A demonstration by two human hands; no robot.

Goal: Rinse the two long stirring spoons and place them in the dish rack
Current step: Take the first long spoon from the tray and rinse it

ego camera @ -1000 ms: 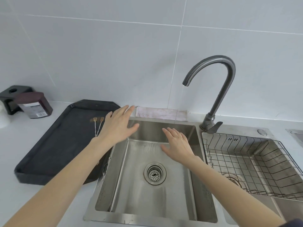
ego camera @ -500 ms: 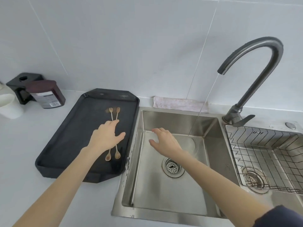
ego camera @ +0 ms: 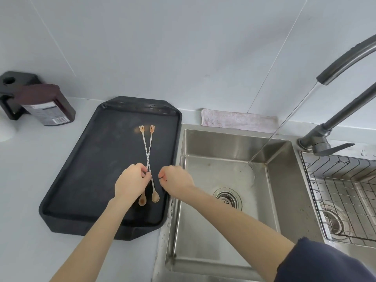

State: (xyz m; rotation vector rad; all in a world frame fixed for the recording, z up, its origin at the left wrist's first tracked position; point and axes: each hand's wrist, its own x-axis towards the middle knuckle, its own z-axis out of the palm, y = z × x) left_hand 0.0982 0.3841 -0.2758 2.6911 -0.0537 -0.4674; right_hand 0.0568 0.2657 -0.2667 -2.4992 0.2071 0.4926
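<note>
White desk (ego camera: 24, 180), tiled wall; black tray (ego camera: 85, 169) just left of sink (ego camera: 280, 180), tap running. Two stirring spoons (ego camera: 147, 157) crossed on tray. Left hand (ego camera: 132, 183) pinches their stems at the crossing. Right hand (ego camera: 176, 182) curled, empty, beside them over tray's sink-side edge.

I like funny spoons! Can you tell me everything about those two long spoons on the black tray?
The two long spoons are thin, twisted, silvery metal sticks, each with a tiny coppery fork at the far end and a small coppery bowl at the near end. They lie flat on the black tray, crossing near the middle. The left hand pinches them where they cross; the right hand is close beside them.
</note>
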